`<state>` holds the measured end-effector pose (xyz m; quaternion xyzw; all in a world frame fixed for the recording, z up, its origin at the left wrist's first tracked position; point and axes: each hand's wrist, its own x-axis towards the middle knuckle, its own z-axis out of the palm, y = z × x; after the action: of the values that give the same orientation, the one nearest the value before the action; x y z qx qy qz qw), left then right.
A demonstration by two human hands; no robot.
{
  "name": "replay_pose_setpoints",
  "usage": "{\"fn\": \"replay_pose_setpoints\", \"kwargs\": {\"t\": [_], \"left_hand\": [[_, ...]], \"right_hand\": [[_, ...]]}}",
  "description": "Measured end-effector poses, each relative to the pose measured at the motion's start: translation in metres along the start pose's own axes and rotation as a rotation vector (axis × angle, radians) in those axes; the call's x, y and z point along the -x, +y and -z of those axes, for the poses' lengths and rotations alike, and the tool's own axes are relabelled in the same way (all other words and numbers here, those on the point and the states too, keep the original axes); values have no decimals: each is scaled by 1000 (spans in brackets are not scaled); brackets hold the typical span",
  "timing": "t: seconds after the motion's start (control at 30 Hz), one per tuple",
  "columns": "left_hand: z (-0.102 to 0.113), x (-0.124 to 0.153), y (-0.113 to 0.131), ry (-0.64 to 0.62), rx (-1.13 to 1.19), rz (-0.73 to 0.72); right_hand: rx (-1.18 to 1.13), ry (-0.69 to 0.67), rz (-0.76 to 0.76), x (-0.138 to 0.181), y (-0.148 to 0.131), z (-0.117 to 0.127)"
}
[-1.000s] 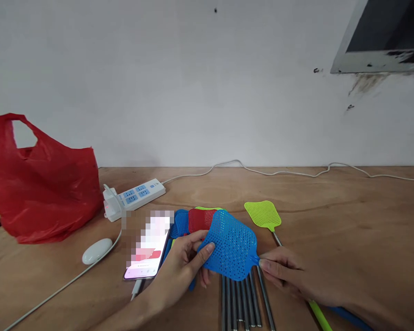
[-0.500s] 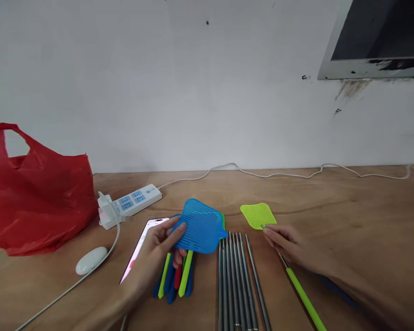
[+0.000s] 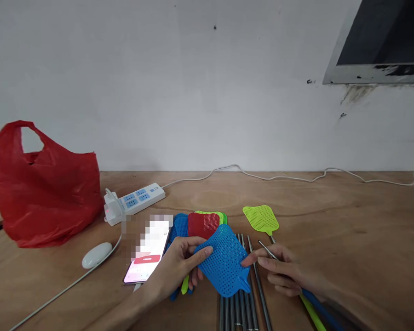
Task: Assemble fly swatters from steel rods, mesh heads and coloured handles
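A blue perforated fly swatter head (image 3: pixel 224 264) is pinched at its left edge by my left hand (image 3: pixel 181 264). It is tilted, with its short neck pointing to the lower right. My right hand (image 3: pixel 284 271) is closed around a metal rod with a blue handle (image 3: pixel 320 307), the rod's bare tip pointing up and left. Its index finger reaches to the right edge of the blue head. Several bare metal rods (image 3: pixel 262 294) lie side by side beneath. Behind the right hand rests a yellow-green fly swatter (image 3: pixel 260 218). Beyond my left hand are stacked heads, a red one (image 3: pixel 202 226) on top.
Left of my hand lies a lit phone (image 3: pixel 150 264). Farther left are a white mouse-shaped object (image 3: pixel 97 255), a power strip (image 3: pixel 145 198) with a plugged-in charger, and a red plastic bag (image 3: pixel 48 188). A white cable (image 3: pixel 279 177) runs along the wall.
My left hand has brought the blue head right and nearer, turning its neck downward. My right hand has drawn back from the yellow-green swatter, index finger now extended. The red head has come into view.
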<state>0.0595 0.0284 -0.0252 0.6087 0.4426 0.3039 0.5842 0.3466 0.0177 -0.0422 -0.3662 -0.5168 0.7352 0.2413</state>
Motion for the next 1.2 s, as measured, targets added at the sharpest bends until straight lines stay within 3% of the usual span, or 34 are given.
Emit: {"fn": "replay_pose_setpoints", "kwargs": {"t": [0.2, 0.43, 0.7, 0.93, 1.2], "left_hand": [[1, 4, 7, 105, 103, -179], [1, 5, 4, 27, 2, -169], [26, -10, 4, 334, 16, -208], [30, -17, -2, 368, -143, -196], [42, -25, -14, 359, -407, -213]], "right_hand": [[-171, 183, 122, 0, -6, -4], [-173, 108, 96, 2, -4, -13], [-373, 285, 193, -5, -10, -2], [-541, 281, 219, -10, -6, 5], [-652, 166, 147, -12, -5, 4]]}}
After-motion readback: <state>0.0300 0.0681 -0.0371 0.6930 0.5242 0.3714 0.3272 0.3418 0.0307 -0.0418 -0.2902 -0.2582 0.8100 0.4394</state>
